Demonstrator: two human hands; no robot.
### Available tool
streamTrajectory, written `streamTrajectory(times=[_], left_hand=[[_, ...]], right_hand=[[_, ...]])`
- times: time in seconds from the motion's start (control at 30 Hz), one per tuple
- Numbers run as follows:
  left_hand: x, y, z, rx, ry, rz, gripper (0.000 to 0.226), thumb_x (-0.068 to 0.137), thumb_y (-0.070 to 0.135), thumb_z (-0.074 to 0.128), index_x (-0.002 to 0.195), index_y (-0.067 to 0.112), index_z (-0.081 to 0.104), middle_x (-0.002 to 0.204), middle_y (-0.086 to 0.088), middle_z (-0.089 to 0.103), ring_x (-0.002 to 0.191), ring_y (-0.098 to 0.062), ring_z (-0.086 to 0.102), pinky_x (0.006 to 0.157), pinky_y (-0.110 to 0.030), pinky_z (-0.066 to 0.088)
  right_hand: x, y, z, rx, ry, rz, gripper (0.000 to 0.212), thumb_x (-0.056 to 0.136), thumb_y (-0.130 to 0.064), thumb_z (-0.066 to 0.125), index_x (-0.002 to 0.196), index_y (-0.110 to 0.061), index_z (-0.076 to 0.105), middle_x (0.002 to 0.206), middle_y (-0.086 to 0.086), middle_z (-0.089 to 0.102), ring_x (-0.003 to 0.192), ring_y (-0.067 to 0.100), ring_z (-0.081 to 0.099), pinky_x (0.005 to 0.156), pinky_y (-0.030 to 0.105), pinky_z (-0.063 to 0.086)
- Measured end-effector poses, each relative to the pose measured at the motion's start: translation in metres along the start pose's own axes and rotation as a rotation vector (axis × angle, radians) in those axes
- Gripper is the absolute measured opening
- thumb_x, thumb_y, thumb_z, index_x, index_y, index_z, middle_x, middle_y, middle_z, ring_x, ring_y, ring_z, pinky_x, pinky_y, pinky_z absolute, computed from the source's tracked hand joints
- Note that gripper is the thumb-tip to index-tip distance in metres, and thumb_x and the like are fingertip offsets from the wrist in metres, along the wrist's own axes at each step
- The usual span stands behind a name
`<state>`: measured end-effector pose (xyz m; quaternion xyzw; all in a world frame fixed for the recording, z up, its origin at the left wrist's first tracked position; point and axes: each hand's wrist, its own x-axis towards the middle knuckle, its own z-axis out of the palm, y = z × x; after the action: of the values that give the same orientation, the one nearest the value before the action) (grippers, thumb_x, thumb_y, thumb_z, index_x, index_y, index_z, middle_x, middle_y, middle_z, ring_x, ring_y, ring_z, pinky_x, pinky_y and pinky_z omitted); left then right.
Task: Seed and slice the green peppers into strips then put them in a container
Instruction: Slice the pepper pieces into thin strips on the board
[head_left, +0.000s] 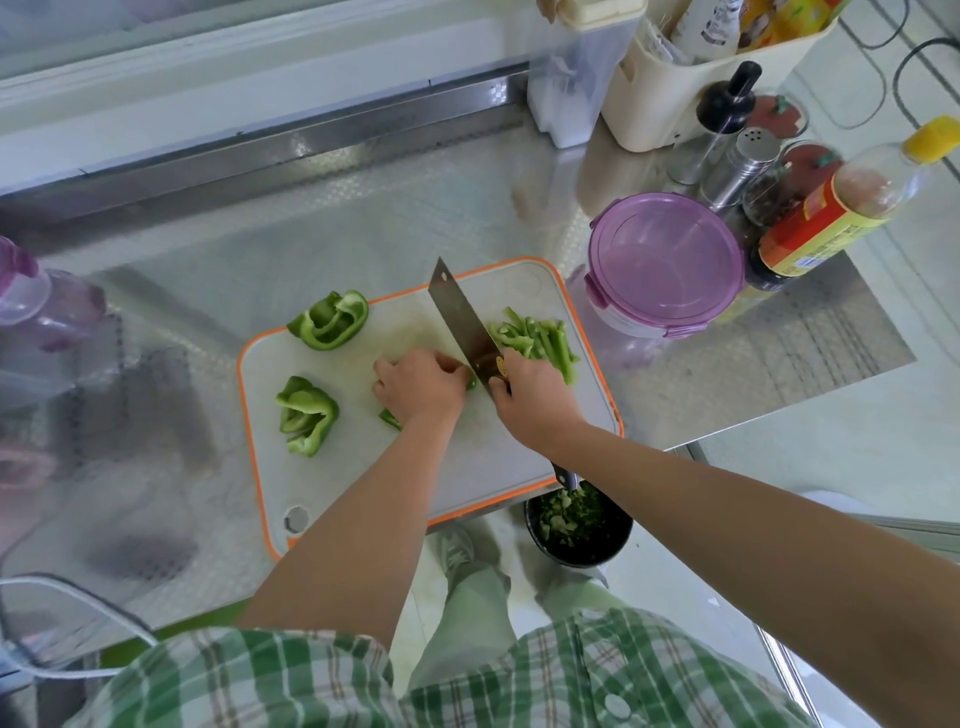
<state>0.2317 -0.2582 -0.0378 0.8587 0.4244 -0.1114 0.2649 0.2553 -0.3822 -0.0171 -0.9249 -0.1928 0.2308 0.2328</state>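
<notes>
1. My left hand (421, 387) curls over a glossy green pepper piece (389, 418), mid cutting board (322, 483).
2. Right hand (535, 400) grips the steel cleaver (462, 317). Thin strips (540, 338) are piled right beside the blade.
3. The board's white plastic with an orange rim.

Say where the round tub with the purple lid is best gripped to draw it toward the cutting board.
Grip the tub by its clear wall just under the lid, coming from the cutting board side. The lid is wide and flat with clips at its rim, and bottles crowd the far side, so that side looks freer.
</notes>
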Motion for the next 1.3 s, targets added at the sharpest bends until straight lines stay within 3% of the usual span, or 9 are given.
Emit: streamTrajectory(times=[0.3,0.5,0.67,0.87,1.03,1.17,1.23,1.3], left_hand=[[0.001,0.003,0.001,-0.003,0.013,-0.028,0.02,0.085,0.044,0.067,0.1,0.033,0.075,0.111,-0.007,0.066,0.121,-0.031,0.039,0.094,-0.037,0.032],[0.002,0.005,0.0,0.013,0.004,-0.034,0.022,0.085,0.046,0.068,0.101,0.033,0.075,0.112,-0.007,0.065,0.121,-0.03,0.04,0.093,-0.037,0.033],[0.004,0.0,0.0,0.063,-0.005,0.017,0.02,0.086,0.046,0.066,0.1,0.033,0.075,0.11,-0.005,0.066,0.119,-0.031,0.041,0.092,-0.037,0.033],[-0.004,-0.022,-0.013,-0.084,0.121,0.196,0.029,0.093,0.044,0.051,0.095,0.023,0.071,0.108,-0.004,0.065,0.112,-0.031,0.046,0.092,-0.04,0.037],[-0.007,-0.061,-0.021,0.167,0.03,0.417,0.041,0.079,0.038,0.069,0.116,0.02,0.06,0.112,-0.003,0.056,0.109,-0.026,0.052,0.09,-0.039,0.044],[-0.005,-0.074,-0.025,-0.029,0.035,0.259,0.023,0.084,0.025,0.07,0.098,0.011,0.058,0.09,-0.005,0.059,0.09,-0.029,0.058,0.068,-0.032,0.039],[-0.006,-0.074,-0.028,-0.148,0.04,0.137,0.02,0.084,0.025,0.07,0.089,0.011,0.056,0.078,-0.001,0.057,0.082,-0.028,0.058,0.065,-0.031,0.037],[-0.007,-0.069,-0.03,-0.302,0.017,0.012,0.021,0.083,0.026,0.071,0.082,0.013,0.054,0.073,0.0,0.059,0.079,-0.027,0.059,0.066,-0.032,0.042]], right_hand=[[0.003,-0.012,0.0,-0.136,-0.023,0.022,0.009,0.098,-0.016,0.042,0.101,-0.009,0.046,0.08,0.006,0.048,0.073,0.026,0.049,0.058,0.032,0.035],[0.008,-0.017,0.005,-0.167,-0.053,0.051,0.007,0.096,-0.011,0.042,0.102,-0.01,0.046,0.094,0.013,0.06,0.088,0.033,0.06,0.06,0.034,0.037],[0.016,-0.007,0.004,-0.058,0.05,0.096,0.013,0.098,-0.017,0.041,0.101,-0.006,0.047,0.091,0.017,0.061,0.084,0.036,0.059,0.059,0.034,0.036],[0.013,-0.006,-0.007,0.046,0.075,0.041,0.015,0.098,-0.02,0.044,0.095,-0.006,0.047,0.08,0.011,0.053,0.075,0.03,0.053,0.059,0.032,0.036],[-0.004,-0.018,0.008,0.023,-0.025,-0.027,0.015,0.099,-0.02,0.045,0.089,-0.01,0.04,0.077,0.008,0.048,0.069,0.026,0.047,0.057,0.031,0.033],[-0.004,-0.012,0.009,0.026,-0.031,0.004,0.015,0.099,-0.019,0.044,0.096,-0.004,0.047,0.085,0.013,0.054,0.083,0.032,0.056,0.061,0.03,0.033],[0.001,-0.002,0.004,0.029,0.027,0.052,0.018,0.098,-0.018,0.044,0.1,-0.001,0.05,0.09,0.018,0.057,0.088,0.035,0.057,0.063,0.031,0.034],[0.005,0.004,-0.004,0.054,0.088,0.095,0.013,0.096,-0.017,0.045,0.091,-0.005,0.044,0.079,0.012,0.052,0.082,0.035,0.056,0.061,0.033,0.034]])
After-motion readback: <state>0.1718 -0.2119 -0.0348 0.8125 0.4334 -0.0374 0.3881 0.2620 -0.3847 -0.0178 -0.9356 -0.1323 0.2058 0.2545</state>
